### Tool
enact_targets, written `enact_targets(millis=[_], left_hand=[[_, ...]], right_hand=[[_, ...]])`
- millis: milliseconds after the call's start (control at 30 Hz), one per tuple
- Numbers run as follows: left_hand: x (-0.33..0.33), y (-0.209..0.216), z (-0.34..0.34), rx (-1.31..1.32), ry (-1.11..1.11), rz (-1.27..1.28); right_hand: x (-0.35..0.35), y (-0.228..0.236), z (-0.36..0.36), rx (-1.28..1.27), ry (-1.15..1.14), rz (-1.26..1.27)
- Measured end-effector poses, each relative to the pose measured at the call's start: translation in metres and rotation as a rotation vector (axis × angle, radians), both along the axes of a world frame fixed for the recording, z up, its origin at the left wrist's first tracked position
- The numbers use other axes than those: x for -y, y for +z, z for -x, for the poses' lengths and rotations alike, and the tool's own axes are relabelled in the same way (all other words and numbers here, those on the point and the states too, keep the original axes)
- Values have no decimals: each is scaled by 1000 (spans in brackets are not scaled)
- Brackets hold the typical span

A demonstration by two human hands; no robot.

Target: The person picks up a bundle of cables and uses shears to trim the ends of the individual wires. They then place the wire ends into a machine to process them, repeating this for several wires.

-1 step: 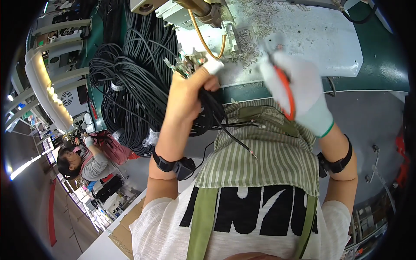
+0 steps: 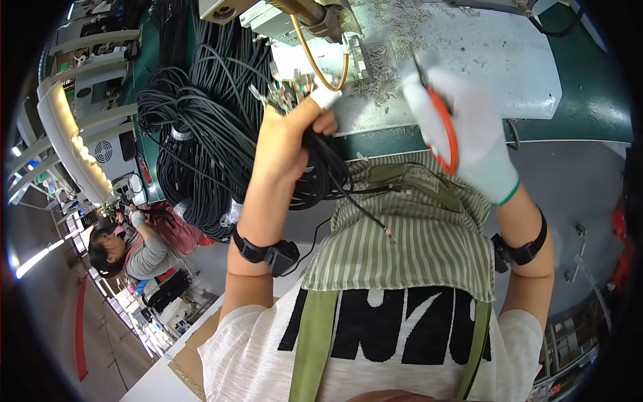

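Note:
My left hand [image 2: 284,137] is closed around a bunch of black cables [image 2: 328,164], a white cover on its thumb. The stripped cable ends [image 2: 284,92], with coloured wires and bare strands, stick up above that fist. One loose cable end [image 2: 388,232] hangs over my striped apron [image 2: 402,258]. My right hand [image 2: 462,127], in a white glove, grips orange-handled cutters [image 2: 447,130], pointing away from me over the white work board [image 2: 499,67]. Their jaws are blurred, so their exact type is unclear. A gap separates the cutters from the cable ends.
A machine [image 2: 315,23] with a curved yellow tube [image 2: 301,43] stands beyond my left hand. Small clippings [image 2: 382,87] litter the board. Coiled black cables [image 2: 201,127] cover the green table's left side. Far left sits another person [image 2: 144,251] beside a pink bag.
My left hand and its cables have shifted slightly left. The hanging cable end has also moved a little left and up. The cutters have tilted slightly in my right hand.

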State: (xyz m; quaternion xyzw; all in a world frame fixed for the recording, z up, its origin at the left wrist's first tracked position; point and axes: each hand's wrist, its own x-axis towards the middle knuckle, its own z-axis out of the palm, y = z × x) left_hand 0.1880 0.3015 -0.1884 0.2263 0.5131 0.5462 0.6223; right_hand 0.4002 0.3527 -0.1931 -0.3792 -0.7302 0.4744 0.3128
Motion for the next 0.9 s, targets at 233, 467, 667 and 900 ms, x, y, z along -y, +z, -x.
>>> enact_targets(millis=[233,467,667,900], left_hand=[[-46,-5,14,-161,-156,16],[-63,-4,22,-309,-198,91],[-68,-1,25,-428,-222,2],[-65,7,20,-599,-245,103]], right_hand=[[-54,-16,17,95,54,35],[-86,-27,27,-258,305,21],[-92,-8,33,-161,216,506],[-93,-5,35,-110,193,505]])
